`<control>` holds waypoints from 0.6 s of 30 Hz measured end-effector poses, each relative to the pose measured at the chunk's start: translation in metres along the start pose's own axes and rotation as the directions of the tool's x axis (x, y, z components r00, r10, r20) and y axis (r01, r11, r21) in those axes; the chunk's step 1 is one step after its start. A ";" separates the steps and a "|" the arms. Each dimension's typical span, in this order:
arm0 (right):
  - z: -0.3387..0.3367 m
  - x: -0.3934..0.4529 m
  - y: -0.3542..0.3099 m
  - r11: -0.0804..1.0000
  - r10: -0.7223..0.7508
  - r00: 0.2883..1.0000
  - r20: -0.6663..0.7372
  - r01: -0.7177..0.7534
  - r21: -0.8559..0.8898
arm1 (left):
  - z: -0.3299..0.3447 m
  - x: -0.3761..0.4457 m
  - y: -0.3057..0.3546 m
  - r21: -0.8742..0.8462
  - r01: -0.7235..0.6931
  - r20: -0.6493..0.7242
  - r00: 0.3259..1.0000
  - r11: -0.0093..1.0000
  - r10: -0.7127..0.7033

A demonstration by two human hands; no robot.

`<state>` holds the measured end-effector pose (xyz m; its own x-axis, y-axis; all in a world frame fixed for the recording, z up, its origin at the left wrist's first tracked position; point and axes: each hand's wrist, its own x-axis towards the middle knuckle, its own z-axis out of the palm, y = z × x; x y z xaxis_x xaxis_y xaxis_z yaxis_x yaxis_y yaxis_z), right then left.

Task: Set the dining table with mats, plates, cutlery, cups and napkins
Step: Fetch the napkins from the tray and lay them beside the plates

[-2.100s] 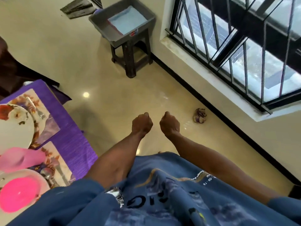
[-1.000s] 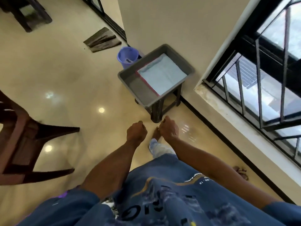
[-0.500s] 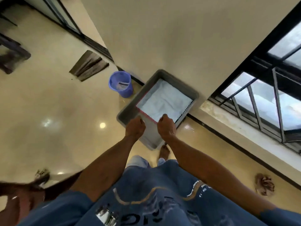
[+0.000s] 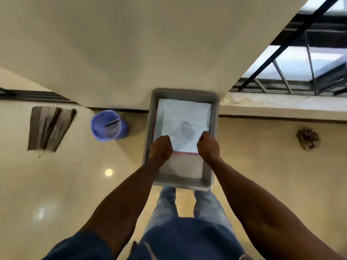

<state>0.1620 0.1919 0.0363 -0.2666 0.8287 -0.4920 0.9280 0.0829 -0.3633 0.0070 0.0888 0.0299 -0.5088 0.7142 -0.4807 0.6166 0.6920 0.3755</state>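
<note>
A white napkin [image 4: 185, 121] with a pink scalloped edge lies on top of a stack inside a grey plastic tray [image 4: 181, 183] that stands against the wall in front of my legs. My left hand [image 4: 161, 148] is curled over the napkin's near left corner and pinches it. At the near right edge my right hand [image 4: 208, 147] pinches the same napkin. Both forearms reach straight down into the tray. The near part of the tray floor is bare.
A blue plastic bucket [image 4: 108, 125] stands on the floor left of the tray. A striped brown doormat [image 4: 48, 128] lies further left. A crumpled cloth [image 4: 307, 137] sits on the floor to the right, below the barred window [image 4: 293, 72].
I have walked from the laid table to the tray by the wall. Both hands, held as fists in the air before, have dropped into the tray onto the napkin.
</note>
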 end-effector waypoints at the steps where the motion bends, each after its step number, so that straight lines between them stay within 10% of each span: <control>1: 0.007 0.006 -0.003 1.000 -0.002 1.000 0.004 0.002 0.004 | -0.001 0.013 -0.006 0.002 -0.027 -0.003 1.000 1.000 0.027; 18: 0.116 0.164 0.000 0.911 -0.259 0.963 0.081 0.271 -0.311 | 0.044 0.224 -0.042 0.003 -0.063 -0.093 0.994 0.998 0.063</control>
<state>0.0874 0.2637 -0.1364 -0.5178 0.7316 -0.4435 0.8541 0.4722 -0.2181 -0.1070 0.2151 -0.1286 -0.5223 0.7633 -0.3803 0.6495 0.6450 0.4026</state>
